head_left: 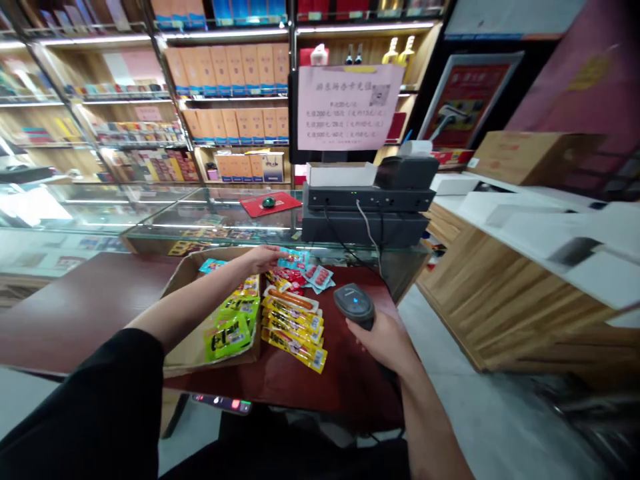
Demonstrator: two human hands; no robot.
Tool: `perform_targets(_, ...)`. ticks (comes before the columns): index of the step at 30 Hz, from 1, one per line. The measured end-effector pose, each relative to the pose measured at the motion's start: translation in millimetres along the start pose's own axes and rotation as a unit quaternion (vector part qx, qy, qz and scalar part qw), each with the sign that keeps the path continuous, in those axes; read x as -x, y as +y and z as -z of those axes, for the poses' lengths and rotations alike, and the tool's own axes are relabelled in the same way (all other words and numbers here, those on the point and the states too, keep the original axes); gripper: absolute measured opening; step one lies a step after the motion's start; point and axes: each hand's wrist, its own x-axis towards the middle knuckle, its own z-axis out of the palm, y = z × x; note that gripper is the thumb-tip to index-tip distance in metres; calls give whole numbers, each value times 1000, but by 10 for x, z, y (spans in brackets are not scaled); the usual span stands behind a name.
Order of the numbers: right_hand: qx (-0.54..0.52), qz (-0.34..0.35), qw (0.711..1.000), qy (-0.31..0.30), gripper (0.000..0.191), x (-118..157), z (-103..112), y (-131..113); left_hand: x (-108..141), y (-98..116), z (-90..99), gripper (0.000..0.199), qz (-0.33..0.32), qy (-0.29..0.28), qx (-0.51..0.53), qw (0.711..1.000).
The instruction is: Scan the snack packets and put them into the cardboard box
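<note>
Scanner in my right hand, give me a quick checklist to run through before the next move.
1. Scanner gripped: ok, the right hand is wrapped around its handle.
2. Scanner powered: probably ok, a blue light shows on top.
3. Blue packet held: ok, pinched in the fingers of the left hand.
4. Blue packet's barcode facing the scanner: cannot tell, no barcode is readable on it.
5. Cardboard box open: ok, green packets show inside.
6. Yellow packets beside the box fully spread apart: not ok, some overlap.
</note>
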Motion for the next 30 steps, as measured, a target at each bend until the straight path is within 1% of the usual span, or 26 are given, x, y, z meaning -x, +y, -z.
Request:
perform_targets(3,-4,14,1000,-12,27,-70,-105,-110,137,141,644,30,-12,60,6,998)
perform_targets(6,-13,36,999,-24,28,-159,-238,-232,247,143,1212,29,-11,113,13,993)
perform_targets(8,-14,48,998,-38,29,-222,-338,-340,298,87,1501,28,-12,150,15,989)
perform_targets(11,-6,55,997,-62,33,-306,-489,-532,345,-24,1803,29,-12,182,0,983)
perform_targets(14,0,67,996,-65,33,-362,-631,-714,351,-116,1985,30,-15,194,-18,981)
perform_targets(17,-7,85,995,-59,32,-397,-761,-854,319,-188,2099,28,-19,217,-37,975)
perform_targets(21,-17,99,992,-73,33,-438,-898,-976,282,-273,2245,26,-25,249,-76,965)
perform_targets(23,-23,104,991,-83,35,-459,-945,-1016,294,-294,2327,29,-34,269,-122,955)
perform_targets(25,-24,102,991,-87,39,-478,-981,-1043,324,-289,2392,34,-62,295,-227,926)
perform_targets(27,-19,93,991,-91,40,-492,-1007,-1058,354,-266,2411,35,-95,306,-350,880)
perform_targets(28,-16,90,992,-93,40,-496,-1015,-1061,364,-252,2396,36,-106,303,-397,860)
perform_targets(30,-15,85,991,-98,40,-499,-1016,-1056,365,-227,2309,36,-109,286,-445,842)
